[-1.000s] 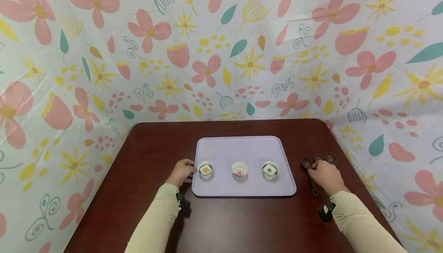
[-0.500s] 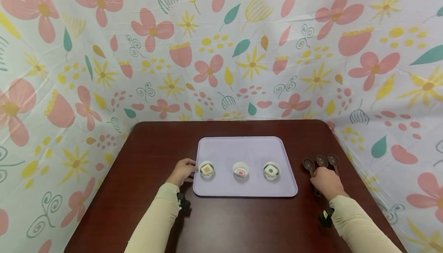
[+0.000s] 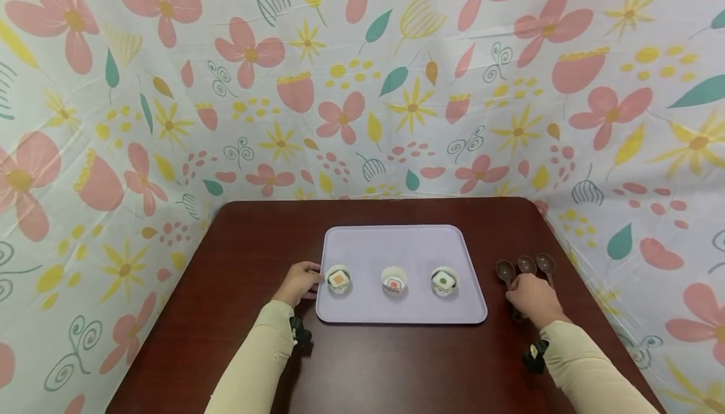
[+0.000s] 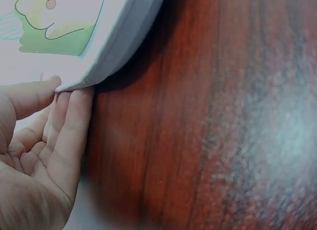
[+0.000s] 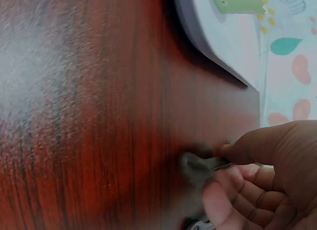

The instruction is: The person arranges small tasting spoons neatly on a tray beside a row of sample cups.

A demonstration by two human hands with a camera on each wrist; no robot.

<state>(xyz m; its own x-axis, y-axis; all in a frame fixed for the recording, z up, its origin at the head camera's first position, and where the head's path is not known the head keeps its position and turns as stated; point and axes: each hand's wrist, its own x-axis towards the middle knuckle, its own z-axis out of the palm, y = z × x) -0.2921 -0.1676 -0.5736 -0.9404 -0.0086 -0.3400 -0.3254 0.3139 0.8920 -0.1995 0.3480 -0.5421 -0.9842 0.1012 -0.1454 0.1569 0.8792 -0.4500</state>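
Note:
A lavender tray point(image 3: 396, 243) lies on the table, and my left hand point(image 3: 299, 280) grips its left rim. In the left wrist view the thumb point(image 4: 37, 95) lies on top of the rim, the fingers beneath it. Right of the tray, three brown measuring spoons lie side by side: a left spoon point(image 3: 506, 270), a middle spoon point(image 3: 527, 265) and a right spoon point(image 3: 545, 263). My right hand point(image 3: 535, 297) is over their handles and pinches one handle point(image 5: 198, 168) between thumb and fingers. Which spoon this is, I cannot tell, since the hand covers the handles.
On the tray stand three small cups in a row: one with an orange-marked white piece point(image 3: 338, 280), one with a red-marked piece point(image 3: 393, 283), one with a green-marked piece point(image 3: 443, 280). The dark red table point(image 3: 385, 370) ends at a flowered cloth point(image 3: 368, 118).
My right hand has shifted slightly toward me along the spoon handles, so more of the middle and right spoons shows. The left hand keeps its place on the tray rim.

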